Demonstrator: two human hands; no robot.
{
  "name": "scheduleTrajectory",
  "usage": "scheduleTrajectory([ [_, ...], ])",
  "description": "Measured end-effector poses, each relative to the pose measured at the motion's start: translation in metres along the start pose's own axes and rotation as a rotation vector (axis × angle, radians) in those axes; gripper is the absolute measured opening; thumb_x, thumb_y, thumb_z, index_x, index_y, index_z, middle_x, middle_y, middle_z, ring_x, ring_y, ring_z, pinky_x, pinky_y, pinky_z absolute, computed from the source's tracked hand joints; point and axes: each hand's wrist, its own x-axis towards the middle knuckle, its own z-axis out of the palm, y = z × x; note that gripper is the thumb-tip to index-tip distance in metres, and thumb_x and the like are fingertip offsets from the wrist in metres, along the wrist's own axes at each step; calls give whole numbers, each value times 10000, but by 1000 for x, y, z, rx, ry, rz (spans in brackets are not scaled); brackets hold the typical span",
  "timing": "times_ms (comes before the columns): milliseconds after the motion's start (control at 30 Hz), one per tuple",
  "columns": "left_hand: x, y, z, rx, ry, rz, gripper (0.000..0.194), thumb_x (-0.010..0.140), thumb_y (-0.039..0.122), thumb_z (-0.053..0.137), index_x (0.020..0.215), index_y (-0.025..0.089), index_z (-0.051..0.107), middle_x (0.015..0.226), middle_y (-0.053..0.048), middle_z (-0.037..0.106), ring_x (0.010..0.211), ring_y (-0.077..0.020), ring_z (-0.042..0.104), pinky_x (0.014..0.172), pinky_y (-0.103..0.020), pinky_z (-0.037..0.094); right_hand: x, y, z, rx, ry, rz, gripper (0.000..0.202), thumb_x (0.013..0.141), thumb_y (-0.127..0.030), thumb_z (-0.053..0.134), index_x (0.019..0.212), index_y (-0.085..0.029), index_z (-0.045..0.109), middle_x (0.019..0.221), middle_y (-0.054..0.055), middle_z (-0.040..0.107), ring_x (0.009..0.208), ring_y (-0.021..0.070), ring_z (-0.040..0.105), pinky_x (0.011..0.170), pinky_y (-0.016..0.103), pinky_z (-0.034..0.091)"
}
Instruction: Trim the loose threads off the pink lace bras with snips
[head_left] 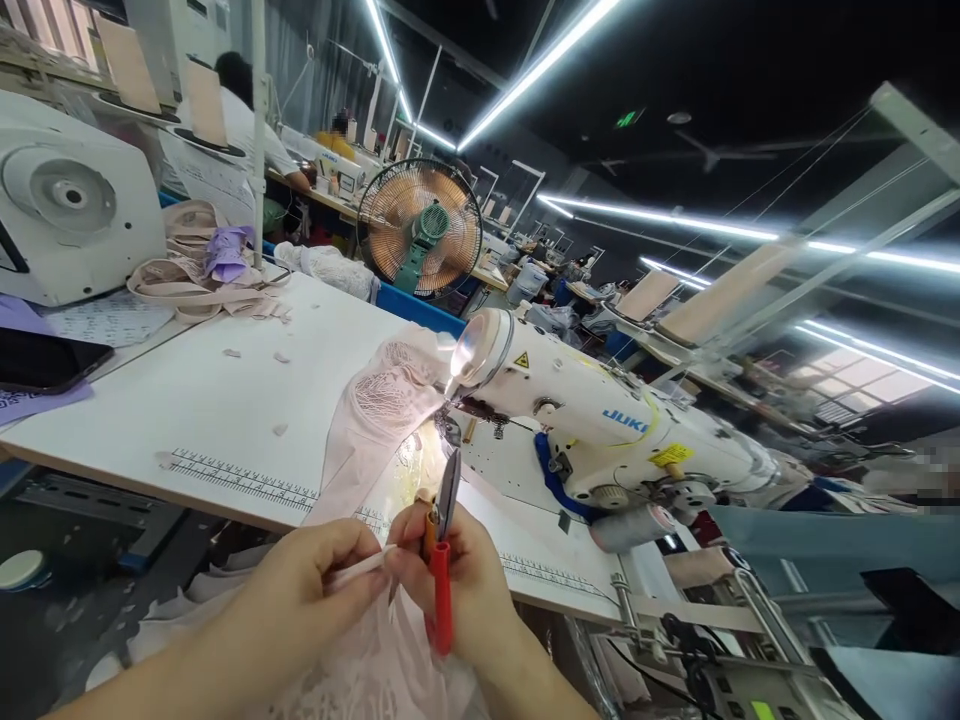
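Observation:
My left hand [307, 580] pinches the edge of a pale pink fabric strip [360, 570] at the bottom centre. Close against it, my right hand [457, 580] grips the same strip with its thumb and finger, and also holds scissors [442, 590] with red and orange handles, blades pointing up. Pale pink lace fabric [367, 680] hangs below both hands. Another pink lace piece [382, 400] lies on the white table beside the needle area of the JUKI sewing machine [585, 400], under its lit lamp.
A ruler strip [240, 480] runs along the front edge of the white table [187, 410]. At left are a phone [45, 360], fabric straps [195, 290] and another machine [75, 200]. A fan [420, 230] stands behind; a person [247, 130] sits at the back left.

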Motion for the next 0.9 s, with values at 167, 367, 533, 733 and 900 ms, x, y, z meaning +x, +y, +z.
scheduleTrajectory([
  [167, 7, -1, -3, -124, -18, -99, 329, 757, 459, 524, 591, 195, 421, 550, 71, 339, 524, -106, 277, 493, -230, 226, 4, 5, -6, -54, -30, 68, 247, 724, -313, 709, 813, -210, 503, 736, -15, 522, 610, 114, 441, 552, 247, 373],
  [367, 15, -14, -12, -298, -69, -143, 281, 705, 406, 589, 593, 181, 462, 539, 65, 403, 512, -101, 333, 498, -226, 238, 2, 9, -46, -381, -441, 182, 392, 709, -558, 658, 837, -207, 537, 746, -3, 534, 637, 141, 469, 547, 246, 380],
  [533, 18, -14, -16, -356, -51, -250, 259, 657, 393, 649, 597, 170, 531, 507, 53, 454, 484, -103, 376, 480, -221, 275, -5, 10, -49, -566, -585, 209, 480, 696, -662, 581, 727, -200, 457, 665, -30, 480, 584, 121, 393, 504, 230, 319],
  [733, 21, -12, -17, -418, -13, -312, 263, 589, 375, 695, 575, 160, 544, 496, 40, 489, 488, -109, 399, 493, -219, 280, -8, 7, -38, -706, -508, 229, 490, 651, -642, 613, 676, -199, 407, 646, -36, 452, 596, 125, 363, 516, 231, 291],
  [900, 21, -12, -18, -407, -11, -316, 295, 575, 377, 696, 547, 176, 482, 484, 67, 422, 477, -96, 339, 501, -219, 213, -9, 4, -38, -745, -479, 342, 403, 626, -440, 701, 625, -196, 380, 626, -46, 448, 583, 112, 347, 509, 219, 279],
])
